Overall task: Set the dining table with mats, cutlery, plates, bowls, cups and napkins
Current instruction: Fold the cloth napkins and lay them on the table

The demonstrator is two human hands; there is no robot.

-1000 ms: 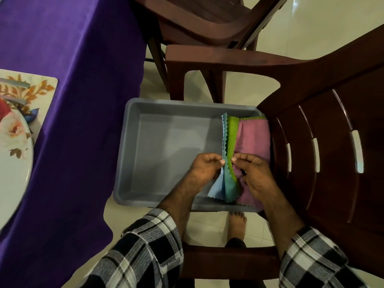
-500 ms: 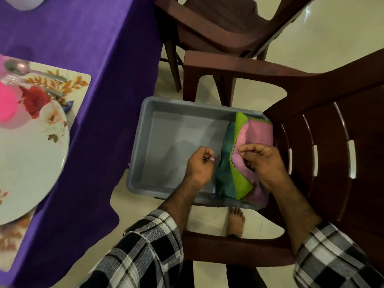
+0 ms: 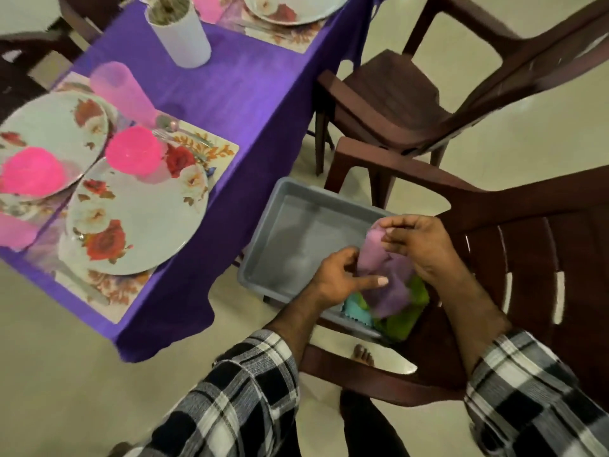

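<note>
Right hand (image 3: 418, 245) pinches pink napkin (image 3: 379, 275) top corner | left hand (image 3: 339, 275) grips its edge | napkin hangs lengthwise over tray (image 3: 283, 206)

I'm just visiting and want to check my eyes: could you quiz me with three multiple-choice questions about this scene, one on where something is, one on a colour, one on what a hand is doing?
1. Where does the grey tub sit?
A. on the purple table
B. on a brown chair seat
C. on the floor

2. What colour is the napkin being lifted?
A. pinkish purple
B. yellow
C. white

3. What is the right hand doing?
A. resting flat on the table
B. pinching the napkin's top edge
C. holding a cup

Answers:
1 B: the tub rests on the brown chair beside the table.
2 A: the raised cloth is pinkish purple; the green and blue ones stay below.
3 B: thumb and fingers pinch the cloth while the left hand holds it lower down.
</note>
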